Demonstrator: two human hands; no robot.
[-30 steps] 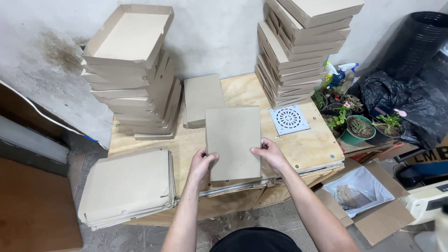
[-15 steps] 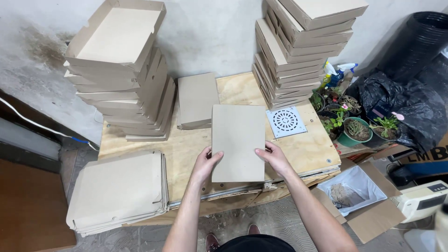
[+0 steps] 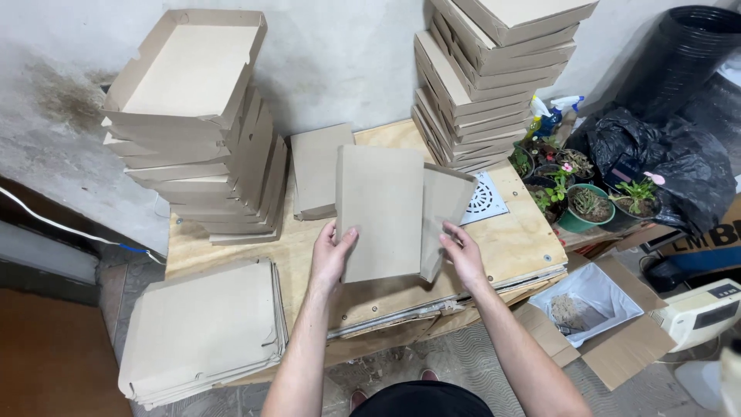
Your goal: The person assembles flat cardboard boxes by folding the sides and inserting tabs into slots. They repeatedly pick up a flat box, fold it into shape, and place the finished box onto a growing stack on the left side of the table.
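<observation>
Fingers: your left hand [image 3: 333, 255] grips the blank [image 3: 380, 212] at its lower left edge, thumb on top; your right hand [image 3: 465, 255] has fingers loosely spread, touching the blank's right flap [image 3: 444, 216].
Blank: flat tan cardboard, held tilted above the table [image 3: 517, 239], right flap bent back behind the main panel.
Table: plywood top against the wall; white drain grate [image 3: 485, 199] lies just right of the flap.
Stacks: folded boxes [image 3: 189, 139] piled at rear left, taller pile [image 3: 486, 77] at rear right, small flat pile [image 3: 318, 170] between them.
Lower left: flat blanks pile [image 3: 201, 332] overhangs the table edge.
Right side: potted plants [image 3: 590, 197], black bag [image 3: 671, 166], open carton [image 3: 594, 309] on the floor.
</observation>
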